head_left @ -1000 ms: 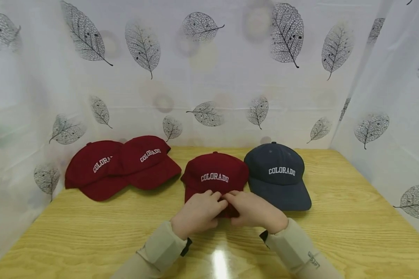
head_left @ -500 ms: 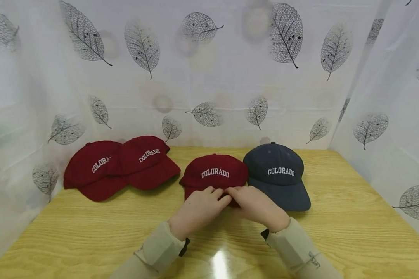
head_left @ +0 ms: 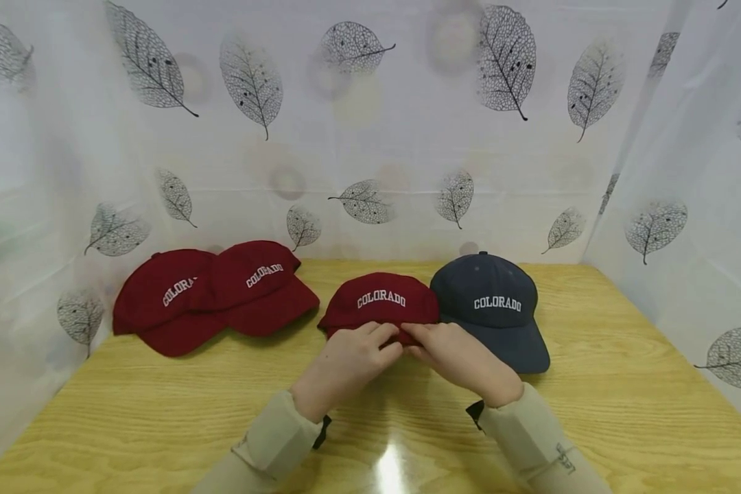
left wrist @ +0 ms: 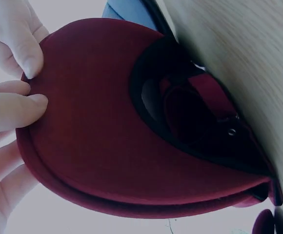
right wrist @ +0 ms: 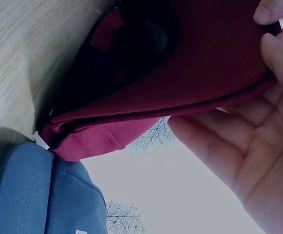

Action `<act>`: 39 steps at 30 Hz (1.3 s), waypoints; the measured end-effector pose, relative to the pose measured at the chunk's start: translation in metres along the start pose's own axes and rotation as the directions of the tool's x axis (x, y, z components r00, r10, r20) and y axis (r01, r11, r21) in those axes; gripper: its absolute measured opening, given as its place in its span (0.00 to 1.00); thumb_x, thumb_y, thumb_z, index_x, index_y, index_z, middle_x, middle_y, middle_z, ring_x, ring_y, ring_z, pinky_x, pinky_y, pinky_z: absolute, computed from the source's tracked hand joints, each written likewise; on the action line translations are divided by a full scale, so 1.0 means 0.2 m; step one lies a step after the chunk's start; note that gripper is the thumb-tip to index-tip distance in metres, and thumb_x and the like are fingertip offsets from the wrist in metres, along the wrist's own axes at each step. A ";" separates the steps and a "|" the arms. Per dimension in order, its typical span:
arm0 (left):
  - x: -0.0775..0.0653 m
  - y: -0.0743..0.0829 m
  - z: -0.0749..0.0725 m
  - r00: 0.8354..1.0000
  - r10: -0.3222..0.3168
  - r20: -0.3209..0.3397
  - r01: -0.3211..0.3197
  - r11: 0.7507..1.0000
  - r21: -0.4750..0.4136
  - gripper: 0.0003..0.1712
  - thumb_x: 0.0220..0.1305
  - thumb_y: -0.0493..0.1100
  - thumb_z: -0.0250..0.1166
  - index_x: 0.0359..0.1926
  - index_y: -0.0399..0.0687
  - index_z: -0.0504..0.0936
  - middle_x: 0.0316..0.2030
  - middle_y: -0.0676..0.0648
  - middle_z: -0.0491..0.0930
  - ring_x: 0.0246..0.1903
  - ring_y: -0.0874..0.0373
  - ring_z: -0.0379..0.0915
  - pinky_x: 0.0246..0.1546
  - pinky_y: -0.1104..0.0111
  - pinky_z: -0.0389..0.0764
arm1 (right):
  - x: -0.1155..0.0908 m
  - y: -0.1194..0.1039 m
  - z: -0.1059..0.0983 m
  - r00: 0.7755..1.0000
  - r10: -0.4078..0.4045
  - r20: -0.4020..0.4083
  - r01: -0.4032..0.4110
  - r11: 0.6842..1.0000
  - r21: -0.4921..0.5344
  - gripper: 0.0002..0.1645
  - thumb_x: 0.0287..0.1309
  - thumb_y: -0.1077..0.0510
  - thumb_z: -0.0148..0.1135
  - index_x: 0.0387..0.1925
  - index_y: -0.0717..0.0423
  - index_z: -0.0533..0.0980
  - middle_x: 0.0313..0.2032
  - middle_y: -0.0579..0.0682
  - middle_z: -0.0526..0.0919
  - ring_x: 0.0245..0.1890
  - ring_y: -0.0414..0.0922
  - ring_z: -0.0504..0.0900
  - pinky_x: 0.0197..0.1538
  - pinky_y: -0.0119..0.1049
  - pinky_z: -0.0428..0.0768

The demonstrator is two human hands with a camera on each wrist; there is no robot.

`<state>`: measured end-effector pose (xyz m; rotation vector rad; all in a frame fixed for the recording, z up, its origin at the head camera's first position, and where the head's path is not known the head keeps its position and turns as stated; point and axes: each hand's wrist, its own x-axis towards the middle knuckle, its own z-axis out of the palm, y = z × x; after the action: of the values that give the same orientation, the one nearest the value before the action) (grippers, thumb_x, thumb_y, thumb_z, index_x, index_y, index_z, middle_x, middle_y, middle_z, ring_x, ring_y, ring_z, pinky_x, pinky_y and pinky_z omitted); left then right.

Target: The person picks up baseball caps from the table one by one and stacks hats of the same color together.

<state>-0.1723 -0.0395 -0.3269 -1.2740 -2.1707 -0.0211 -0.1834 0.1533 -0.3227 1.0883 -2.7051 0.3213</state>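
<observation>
Left hand [head_left: 346, 360] and right hand [head_left: 466, 357] both pinching middle red cap [head_left: 379, 302] by raised brim. Cap's sitting on desk [head_left: 222, 412] between blue cap [head_left: 488, 322] and two other red caps [head_left: 247, 295].

Over on my left I see a dark red cap [head_left: 160, 302], its white lettering partly covered by a second red cap [head_left: 262, 291] that overlaps it and reads COLORADO on a slant. Towards my right sits a navy cap [head_left: 490, 319] with the same white word, its brim facing me. All three rest on a yellowish wood-grain table [head_left: 611, 384], where a bright reflection [head_left: 389, 473] shines close to me. Behind it and along both sides I have a whitish curtain [head_left: 407, 144] printed with dark skeleton leaves [head_left: 509, 62].
</observation>
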 end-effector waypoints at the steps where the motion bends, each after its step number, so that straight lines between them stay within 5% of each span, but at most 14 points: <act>1: 0.00 0.00 0.00 1.000 0.005 -0.009 -0.005 1.000 0.006 0.08 0.53 0.40 0.64 0.36 0.47 0.79 0.38 0.48 0.74 0.36 0.59 0.71 0.30 0.72 0.76 | 0.00 0.00 0.00 1.000 0.008 0.004 -0.008 1.000 0.005 0.19 0.55 0.54 0.58 0.47 0.60 0.74 0.32 0.49 0.80 0.26 0.39 0.78 0.31 0.32 0.76; 6: 0.00 -0.01 0.00 1.000 0.022 -0.017 -0.021 1.000 0.022 0.08 0.52 0.39 0.64 0.36 0.47 0.79 0.38 0.48 0.74 0.36 0.59 0.71 0.31 0.72 0.75 | 0.00 0.00 -0.01 0.999 0.033 0.026 -0.034 0.999 0.005 0.22 0.56 0.52 0.56 0.49 0.61 0.73 0.37 0.52 0.80 0.29 0.42 0.79 0.35 0.34 0.76; 15: 0.00 0.00 -0.02 0.991 0.025 0.128 -0.040 0.992 0.118 0.08 0.55 0.40 0.63 0.37 0.46 0.80 0.44 0.47 0.75 0.40 0.58 0.72 0.30 0.72 0.76 | 0.00 0.01 0.00 1.000 -0.022 0.017 0.021 0.998 0.051 0.18 0.56 0.53 0.57 0.48 0.56 0.74 0.36 0.47 0.80 0.27 0.36 0.76 0.34 0.32 0.75; 22: 0.00 0.01 -0.01 0.983 0.043 0.177 -0.063 0.992 0.111 0.07 0.58 0.40 0.59 0.37 0.43 0.77 0.47 0.45 0.76 0.44 0.58 0.74 0.33 0.70 0.77 | 0.00 0.01 0.00 0.998 -0.046 0.051 0.042 0.997 0.068 0.19 0.56 0.53 0.56 0.48 0.56 0.73 0.35 0.47 0.80 0.27 0.36 0.77 0.34 0.32 0.75; 26: 0.00 0.02 -0.01 0.988 0.056 0.146 -0.071 0.993 0.094 0.06 0.58 0.41 0.59 0.31 0.44 0.72 0.34 0.50 0.79 0.29 0.63 0.75 0.25 0.75 0.74 | 0.00 0.01 0.01 0.993 -0.055 0.101 0.045 0.993 0.105 0.16 0.56 0.53 0.57 0.44 0.55 0.75 0.33 0.45 0.79 0.27 0.36 0.76 0.33 0.31 0.75; 29: 0.00 0.03 -0.01 0.993 0.071 0.090 -0.079 0.993 0.082 0.08 0.57 0.40 0.60 0.27 0.46 0.69 0.20 0.54 0.69 0.15 0.66 0.62 0.15 0.77 0.65 | 0.00 0.02 0.04 0.985 -0.118 0.129 0.100 0.985 0.138 0.08 0.56 0.54 0.57 0.36 0.53 0.76 0.28 0.41 0.75 0.27 0.35 0.73 0.33 0.29 0.72; 32: 0.00 0.02 0.01 0.998 0.043 0.054 -0.046 0.997 0.054 0.09 0.56 0.38 0.61 0.23 0.48 0.69 0.17 0.54 0.63 0.12 0.66 0.54 0.13 0.77 0.58 | 0.01 0.02 0.08 0.974 -0.172 0.146 0.146 0.974 0.172 0.02 0.56 0.58 0.57 0.30 0.52 0.74 0.24 0.39 0.71 0.24 0.34 0.69 0.30 0.26 0.69; 35: -0.01 0.00 0.03 0.998 -0.025 0.058 0.025 1.000 0.004 0.09 0.53 0.40 0.61 0.21 0.49 0.70 0.17 0.54 0.65 0.12 0.66 0.58 0.13 0.77 0.60 | 0.02 0.02 0.09 0.971 -0.170 0.170 0.130 0.966 0.221 0.01 0.54 0.60 0.58 0.30 0.54 0.74 0.20 0.37 0.69 0.19 0.32 0.67 0.25 0.25 0.67; 39: -0.04 -0.03 0.04 0.977 -0.118 0.178 0.133 0.988 -0.074 0.10 0.51 0.46 0.64 0.23 0.49 0.71 0.18 0.53 0.67 0.14 0.64 0.65 0.13 0.74 0.64 | 0.02 0.01 0.09 0.966 -0.128 0.223 0.073 0.968 0.239 0.03 0.52 0.59 0.60 0.30 0.54 0.75 0.18 0.37 0.69 0.16 0.31 0.65 0.22 0.24 0.66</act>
<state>-0.1777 -0.0455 -0.3357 -1.2226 -2.4215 -0.0579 -0.1898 0.1477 -0.3385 1.4062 -2.8588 0.5292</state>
